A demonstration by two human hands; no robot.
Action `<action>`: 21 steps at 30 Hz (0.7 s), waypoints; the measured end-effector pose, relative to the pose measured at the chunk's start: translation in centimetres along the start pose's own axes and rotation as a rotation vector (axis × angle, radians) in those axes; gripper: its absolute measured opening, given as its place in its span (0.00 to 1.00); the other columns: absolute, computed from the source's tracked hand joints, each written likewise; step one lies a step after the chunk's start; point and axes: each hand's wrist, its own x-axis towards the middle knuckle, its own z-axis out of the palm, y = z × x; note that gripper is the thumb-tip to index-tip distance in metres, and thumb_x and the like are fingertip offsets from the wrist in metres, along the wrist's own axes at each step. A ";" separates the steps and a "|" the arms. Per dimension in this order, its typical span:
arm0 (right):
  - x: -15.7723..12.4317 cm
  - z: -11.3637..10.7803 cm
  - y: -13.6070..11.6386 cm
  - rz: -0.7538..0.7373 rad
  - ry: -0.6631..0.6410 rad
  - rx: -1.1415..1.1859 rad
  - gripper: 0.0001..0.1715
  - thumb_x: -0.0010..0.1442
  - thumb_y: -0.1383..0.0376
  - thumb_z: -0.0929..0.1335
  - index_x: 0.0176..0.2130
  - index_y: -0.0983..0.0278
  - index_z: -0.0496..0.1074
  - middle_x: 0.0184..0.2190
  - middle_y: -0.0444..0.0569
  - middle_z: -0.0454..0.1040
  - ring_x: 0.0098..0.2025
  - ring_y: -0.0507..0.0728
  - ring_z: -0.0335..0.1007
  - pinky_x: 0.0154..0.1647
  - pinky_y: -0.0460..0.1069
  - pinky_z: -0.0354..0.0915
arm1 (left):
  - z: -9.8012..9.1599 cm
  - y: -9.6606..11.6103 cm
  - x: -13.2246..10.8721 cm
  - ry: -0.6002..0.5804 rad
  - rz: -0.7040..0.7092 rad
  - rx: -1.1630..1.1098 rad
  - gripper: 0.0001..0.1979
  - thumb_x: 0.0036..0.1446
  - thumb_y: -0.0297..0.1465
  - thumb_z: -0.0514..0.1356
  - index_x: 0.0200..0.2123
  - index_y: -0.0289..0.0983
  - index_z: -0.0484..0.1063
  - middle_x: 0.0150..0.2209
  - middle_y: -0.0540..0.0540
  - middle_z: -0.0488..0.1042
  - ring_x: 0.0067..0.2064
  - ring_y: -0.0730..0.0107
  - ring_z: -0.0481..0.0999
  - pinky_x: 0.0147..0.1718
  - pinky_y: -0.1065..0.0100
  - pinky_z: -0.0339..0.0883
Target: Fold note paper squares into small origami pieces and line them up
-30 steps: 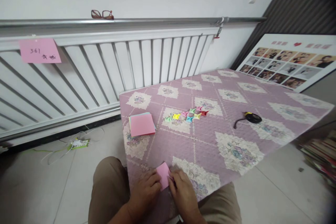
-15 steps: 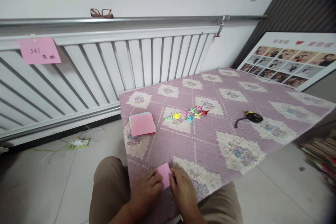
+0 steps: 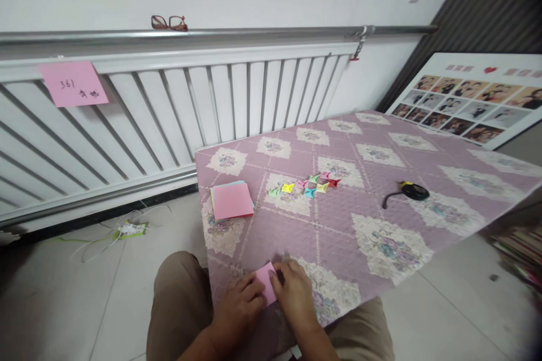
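A small pink square of folded paper [image 3: 267, 283] lies on the tablecloth near the table's front edge, between my hands. My left hand [image 3: 240, 304] holds its left side, fingers bent and pressed onto the paper. On the other side, my right hand [image 3: 295, 293] grips the right edge, its thumb on top of the paper and its fingers curled at the far corner. Beyond them, to the left, sits a stack of coloured paper sheets [image 3: 232, 201] with a pink sheet on top. Several small folded paper shapes [image 3: 310, 193] in mixed colours form a cluster mid-table.
A black object with a short strap [image 3: 414, 191] lies at the right on the floral tablecloth [image 3: 292, 231]. Behind the table runs a white radiator [image 3: 237, 98], with glasses [image 3: 169, 23] on the pipe above. A photo board [image 3: 474, 98] stands at the far right.
My right hand has shifted slightly up along the paper's right edge, its thumb now further over the paper. My left hand stays on the left side. The view has shifted slightly.
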 end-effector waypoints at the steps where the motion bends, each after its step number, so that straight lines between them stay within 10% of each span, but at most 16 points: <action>1: 0.0 0.1 0.0 0.010 0.009 0.019 0.06 0.57 0.64 0.66 0.31 0.60 0.73 0.30 0.48 0.71 0.36 0.58 0.68 0.38 0.50 0.61 | 0.0 0.0 0.0 -0.018 -0.003 0.008 0.07 0.62 0.28 0.53 0.35 0.41 0.71 0.43 0.50 0.73 0.55 0.62 0.65 0.51 0.60 0.64; 21: 0.4 0.5 -0.3 0.070 0.043 -0.022 0.09 0.57 0.60 0.66 0.26 0.59 0.71 0.28 0.45 0.72 0.35 0.56 0.70 0.32 0.48 0.58 | 0.1 0.0 -0.1 -0.049 -0.015 0.004 0.07 0.63 0.29 0.54 0.35 0.41 0.71 0.43 0.50 0.73 0.55 0.62 0.65 0.53 0.60 0.63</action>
